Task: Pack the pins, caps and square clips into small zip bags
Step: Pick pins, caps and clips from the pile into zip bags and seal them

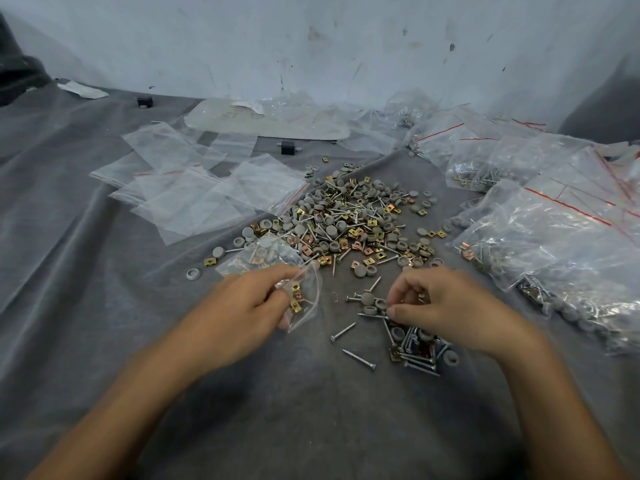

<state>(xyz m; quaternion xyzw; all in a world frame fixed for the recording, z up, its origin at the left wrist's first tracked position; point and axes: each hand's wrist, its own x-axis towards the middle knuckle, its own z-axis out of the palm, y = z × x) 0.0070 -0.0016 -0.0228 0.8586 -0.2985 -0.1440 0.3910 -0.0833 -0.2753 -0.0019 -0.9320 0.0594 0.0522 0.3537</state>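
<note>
- The small zip bag (309, 308) sat in the left hand (242, 306), near the front of the grey cloth (104, 306), with several brass square clips (296, 299) showing through its clear plastic.
- The left hand lay palm down, its fingers curled around the bag and the thumb pressed against its side; the forearm ran in from the lower left.
- Just beyond that hand lay clear plastic holding grey caps (263, 252); whether it was part of the same bag could not be told.
- The right hand (446, 306) hovered palm down, level with the left and well apart from it, with the knuckles raised.
- Its thumb and forefinger were closed tight on the end of a pin (372, 316), as far as the blur allowed.
- The pin lay beside a few loose caps (369, 299), and a small pile of pins and caps (412, 344) sat under the right palm.
- Two loose pins (343, 332) lay on the cloth between the forearms.
- The main heap (346, 220) of mixed pins, caps and clips spread across the cloth beyond both hands.
- Empty zip bags (194, 188) lay overlapped to the left of the heap.
- Filled bags (554, 244) with red seal lines were piled to the right.
- A small black block (287, 147) stood behind the heap, below a scuffed pale wall (311, 46).
</note>
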